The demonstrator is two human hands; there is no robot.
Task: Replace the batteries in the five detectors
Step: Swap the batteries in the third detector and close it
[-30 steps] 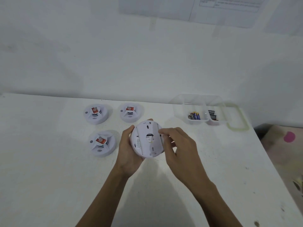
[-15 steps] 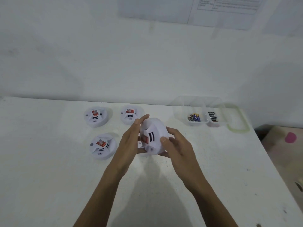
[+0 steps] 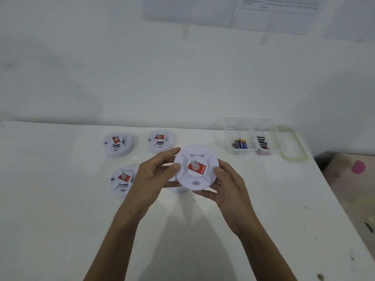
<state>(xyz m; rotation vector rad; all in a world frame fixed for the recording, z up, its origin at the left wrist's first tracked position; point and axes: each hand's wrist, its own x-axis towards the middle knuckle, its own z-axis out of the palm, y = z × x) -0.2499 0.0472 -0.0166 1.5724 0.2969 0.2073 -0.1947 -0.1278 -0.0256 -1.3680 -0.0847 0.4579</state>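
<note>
White tabletop (image 3: pixel 60 220) lies nearest. Above it the left hand (image 3: pixel 154 175) and right hand (image 3: pixel 227 189) curl their fingers round the rim of a smoke detector (image 3: pixel 195 167), red label up. Beyond rest three more detectors (image 3: pixel 121 180), then a clear box (image 3: pixel 223 138) of batteries (image 3: pixel 239 144).

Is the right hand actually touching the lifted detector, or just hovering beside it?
Touching. The head view shows the right hand with its thumb on the right rim of the lifted detector and its fingers curled under the near edge.
</note>
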